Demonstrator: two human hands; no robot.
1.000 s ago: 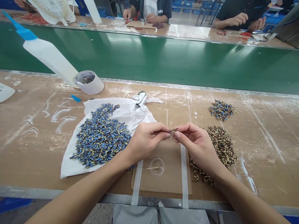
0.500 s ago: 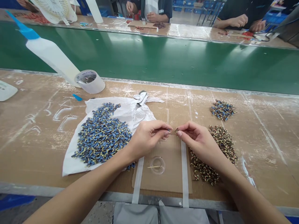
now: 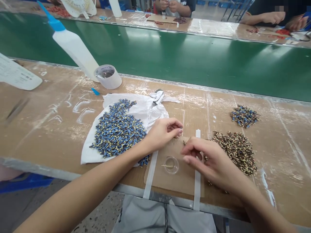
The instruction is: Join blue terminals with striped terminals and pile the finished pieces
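My left hand [image 3: 167, 132] is closed in a pinch above the cardboard pad's back edge; whatever lies between its fingertips is too small to make out. To its right, my right hand [image 3: 206, 157] has thumb and forefinger apart, with nothing visible between them. A tiny dark piece [image 3: 184, 142] shows just beyond those fingers. Below both hands sits a small clear round dish [image 3: 172, 171] with a thin wooden stick [image 3: 167, 166] across it. Left of my left hand, small blue-and-yellow pieces [image 3: 119, 129] are heaped on white paper [image 3: 91, 155]. Brown-and-cream pieces [image 3: 239, 153] are piled beside my right hand.
A smaller blue-and-brown pile [image 3: 245, 116] lies at the right. Behind the paper stand a tape roll [image 3: 113, 80] and a leaning white bottle [image 3: 75, 48] with a blue nozzle. A green belt [image 3: 165, 55] crosses behind; co-workers' hands [image 3: 273, 17] are beyond it.
My right hand has moved away from the left fingertips, toward the dish, and its pinch has opened. My left hand stays pinched. The whole view has shifted and tilted slightly.
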